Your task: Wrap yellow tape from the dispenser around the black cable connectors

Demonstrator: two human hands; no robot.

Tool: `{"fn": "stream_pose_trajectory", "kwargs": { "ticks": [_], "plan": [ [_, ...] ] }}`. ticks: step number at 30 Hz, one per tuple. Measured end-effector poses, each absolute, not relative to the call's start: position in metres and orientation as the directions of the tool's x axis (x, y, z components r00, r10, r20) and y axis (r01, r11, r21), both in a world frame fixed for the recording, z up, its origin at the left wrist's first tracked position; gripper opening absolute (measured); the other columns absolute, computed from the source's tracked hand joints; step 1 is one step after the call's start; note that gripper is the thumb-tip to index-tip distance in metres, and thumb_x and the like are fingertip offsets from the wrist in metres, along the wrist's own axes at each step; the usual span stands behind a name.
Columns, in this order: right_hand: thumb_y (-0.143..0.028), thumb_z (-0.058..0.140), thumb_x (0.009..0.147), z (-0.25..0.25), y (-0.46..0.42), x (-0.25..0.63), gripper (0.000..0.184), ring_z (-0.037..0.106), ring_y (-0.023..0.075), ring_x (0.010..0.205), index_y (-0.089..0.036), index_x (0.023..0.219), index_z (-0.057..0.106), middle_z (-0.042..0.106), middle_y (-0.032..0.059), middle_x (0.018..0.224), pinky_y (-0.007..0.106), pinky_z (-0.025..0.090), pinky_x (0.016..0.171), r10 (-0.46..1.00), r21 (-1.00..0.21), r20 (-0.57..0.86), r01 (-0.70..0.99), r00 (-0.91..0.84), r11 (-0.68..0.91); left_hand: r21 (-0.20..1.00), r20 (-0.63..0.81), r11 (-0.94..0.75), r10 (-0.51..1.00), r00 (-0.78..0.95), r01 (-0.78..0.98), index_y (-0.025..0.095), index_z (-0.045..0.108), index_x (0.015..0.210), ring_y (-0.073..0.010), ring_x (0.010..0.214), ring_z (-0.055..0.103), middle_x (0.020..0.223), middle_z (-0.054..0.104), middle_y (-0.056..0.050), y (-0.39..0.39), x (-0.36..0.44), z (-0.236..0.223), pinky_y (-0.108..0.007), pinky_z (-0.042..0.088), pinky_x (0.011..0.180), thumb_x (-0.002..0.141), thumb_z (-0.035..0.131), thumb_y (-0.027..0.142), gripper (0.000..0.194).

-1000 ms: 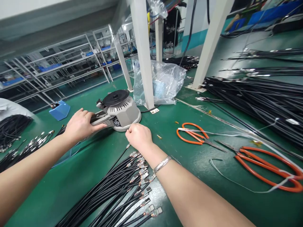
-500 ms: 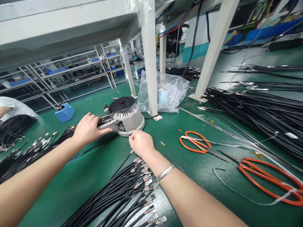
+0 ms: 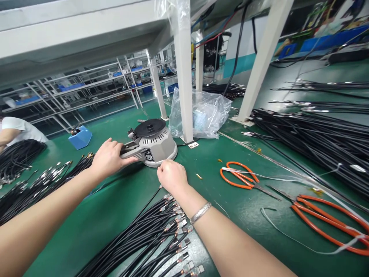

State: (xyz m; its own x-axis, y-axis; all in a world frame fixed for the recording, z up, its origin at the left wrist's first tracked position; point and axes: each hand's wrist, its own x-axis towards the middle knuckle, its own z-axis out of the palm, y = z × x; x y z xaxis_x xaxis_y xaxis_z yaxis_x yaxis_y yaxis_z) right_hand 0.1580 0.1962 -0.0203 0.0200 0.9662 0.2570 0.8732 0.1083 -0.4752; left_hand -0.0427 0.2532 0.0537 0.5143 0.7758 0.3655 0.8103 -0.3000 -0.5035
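Observation:
A grey round tape dispenser [image 3: 160,148] with a black disc on top stands on the green surface. My left hand [image 3: 108,157] grips its protruding front arm, fingers on the far side and thumb stretched along the near side. Against the front of its base, my right hand [image 3: 173,175] is closed in a fist; whatever it holds is hidden. Just below that fist shows the tip of a black cable [image 3: 154,194]. A bundle of black cables [image 3: 135,234] with metal connectors lies under my right forearm.
Two orange-handled scissors [image 3: 240,175] lie at right, near a white strip. Long black cables [image 3: 311,142] are heaped beyond them. Behind the dispenser are a white post [image 3: 184,77] and a clear plastic bag [image 3: 211,115]. At left are more cables [image 3: 43,184], a blue box [image 3: 80,137] and a person's sleeve [image 3: 23,129].
The whole view has shifted slightly. Both hands keep nearly the same place at the tape dispenser.

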Motion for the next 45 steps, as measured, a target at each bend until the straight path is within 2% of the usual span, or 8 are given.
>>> {"fn": "stream_pose_trajectory", "kwargs": {
  "ticks": [8, 12, 17, 22, 26, 32, 39, 45],
  "plan": [
    [-0.024, 0.051, 0.082, -0.021, 0.199, 0.168, 0.021, 0.067, 0.0208, 0.075, -0.018, 0.074, 0.069, 0.072, 0.0075, 0.08, 0.027, 0.043, 0.061, 0.967, -0.481, 0.25, 0.872, 0.038, 0.091, -0.482, 0.355, -0.312, 0.785, 0.508, 0.819, 0.008, 0.067, 0.091, -0.0312, 0.085, 0.063, 0.08, 0.069, -0.016, 0.252, -0.042, 0.055, -0.042, 0.039, 0.096, 0.071, 0.039, 0.078, 0.079],
    [-0.022, 0.05, 0.082, -0.02, 0.199, 0.164, 0.02, 0.066, 0.0199, 0.076, -0.018, 0.078, 0.07, 0.073, 0.0079, 0.082, 0.026, 0.043, 0.062, 0.966, -0.475, 0.254, 0.875, 0.04, 0.089, -0.472, 0.366, -0.311, 0.782, 0.504, 0.825, 0.008, 0.067, 0.091, -0.0319, 0.087, 0.063, 0.08, 0.069, -0.016, 0.254, -0.044, 0.053, -0.042, 0.035, 0.1, 0.069, 0.039, 0.079, 0.079],
    [-0.026, 0.052, 0.082, -0.02, 0.199, 0.162, 0.022, 0.067, 0.0191, 0.074, -0.019, 0.073, 0.07, 0.073, 0.0058, 0.079, 0.026, 0.042, 0.061, 0.971, -0.473, 0.236, 0.877, 0.037, 0.082, -0.463, 0.362, -0.32, 0.784, 0.505, 0.827, 0.006, 0.066, 0.093, -0.0315, 0.089, 0.063, 0.082, 0.068, -0.017, 0.256, -0.046, 0.051, -0.042, 0.033, 0.103, 0.069, 0.038, 0.079, 0.082],
    [-0.025, 0.051, 0.083, -0.02, 0.199, 0.163, 0.021, 0.067, 0.0182, 0.076, -0.019, 0.075, 0.07, 0.073, 0.006, 0.082, 0.025, 0.043, 0.063, 0.972, -0.474, 0.233, 0.877, 0.031, 0.086, -0.421, 0.378, -0.324, 0.787, 0.489, 0.847, 0.009, 0.067, 0.095, -0.0325, 0.092, 0.062, 0.084, 0.069, -0.016, 0.256, -0.046, 0.052, -0.045, 0.034, 0.101, 0.067, 0.042, 0.078, 0.078],
    [-0.027, 0.052, 0.082, -0.019, 0.199, 0.163, 0.022, 0.067, 0.0189, 0.073, -0.02, 0.07, 0.069, 0.073, 0.0051, 0.079, 0.026, 0.042, 0.061, 0.975, -0.476, 0.22, 0.876, 0.034, 0.077, -0.435, 0.362, -0.321, 0.793, 0.49, 0.841, 0.011, 0.067, 0.093, -0.0324, 0.091, 0.063, 0.083, 0.069, -0.015, 0.256, -0.046, 0.052, -0.044, 0.034, 0.101, 0.068, 0.04, 0.078, 0.076],
    [-0.024, 0.05, 0.084, -0.019, 0.198, 0.159, 0.02, 0.066, 0.0194, 0.078, -0.018, 0.08, 0.069, 0.072, 0.0074, 0.084, 0.027, 0.042, 0.064, 0.972, -0.471, 0.233, 0.877, 0.017, 0.097, -0.409, 0.377, -0.335, 0.785, 0.491, 0.849, 0.012, 0.067, 0.093, -0.0331, 0.089, 0.062, 0.085, 0.069, -0.015, 0.255, -0.045, 0.052, -0.047, 0.035, 0.099, 0.068, 0.042, 0.077, 0.074],
    [-0.032, 0.052, 0.083, -0.021, 0.2, 0.168, 0.022, 0.064, 0.0175, 0.071, -0.022, 0.07, 0.067, 0.071, 0.0029, 0.077, 0.026, 0.039, 0.059, 0.975, -0.488, 0.221, 0.865, -0.006, 0.116, -0.45, 0.347, -0.294, 0.813, 0.468, 0.843, 0.006, 0.066, 0.095, -0.0333, 0.09, 0.061, 0.085, 0.068, -0.019, 0.249, -0.041, 0.055, -0.042, 0.042, 0.087, 0.071, 0.039, 0.077, 0.08],
    [-0.037, 0.053, 0.082, -0.019, 0.2, 0.177, 0.024, 0.064, 0.0164, 0.07, -0.024, 0.067, 0.066, 0.07, -0.0002, 0.075, 0.026, 0.039, 0.058, 0.977, -0.488, 0.214, 0.867, 0.008, 0.1, -0.439, 0.371, -0.301, 0.797, 0.476, 0.847, 0.009, 0.067, 0.092, -0.0328, 0.089, 0.061, 0.082, 0.068, -0.016, 0.25, -0.041, 0.055, -0.043, 0.041, 0.09, 0.07, 0.041, 0.076, 0.075]
  ]
}}
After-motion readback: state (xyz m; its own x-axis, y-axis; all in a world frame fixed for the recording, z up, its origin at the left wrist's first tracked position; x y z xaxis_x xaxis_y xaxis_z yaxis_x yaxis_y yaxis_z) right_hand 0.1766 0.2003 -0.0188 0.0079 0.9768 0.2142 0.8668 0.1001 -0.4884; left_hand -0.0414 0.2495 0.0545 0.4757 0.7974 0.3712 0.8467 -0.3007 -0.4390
